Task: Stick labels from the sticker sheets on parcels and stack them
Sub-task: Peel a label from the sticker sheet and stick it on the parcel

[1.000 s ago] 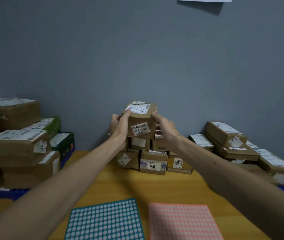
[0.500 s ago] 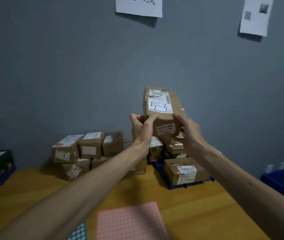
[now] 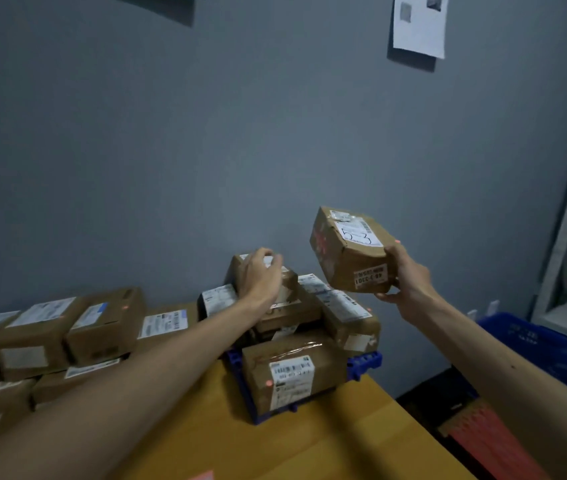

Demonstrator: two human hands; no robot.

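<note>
— How many parcels do we have in hand?

— One. Our right grip (image 3: 408,282) is closed round the near end of a brown parcel (image 3: 337,258), thumb up its side and fingers beneath. It hangs tilted in the air, touching nothing, at two o'clock from the pile (image 3: 344,323).

— Labels on it?

— We see two white ones: a large one on top with handwriting and a small one on the near end.

— And our left grip (image 3: 259,277)?

— It lies on the topmost box (image 3: 289,289) of that pile with its fingers bent over it. We cannot tell whether it grasps or only rests.

— What does the pile sit in?

— One blue tray (image 3: 367,362) on the counter (image 3: 309,445), at twelve o'clock from us. We make out at least five boxes there. The front box (image 3: 292,372) carries one pink dot.

— Elsewhere?

— At nine o'clock from the tray there is a row of boxes (image 3: 105,323), four across the top. Those beneath are too blurred to count. Two papers (image 3: 419,24) hang on the wall (image 3: 275,133), and one blue crate (image 3: 552,351) stands at three o'clock. One pink sticker sheet (image 3: 202,475) peeks in at six o'clock.
</note>
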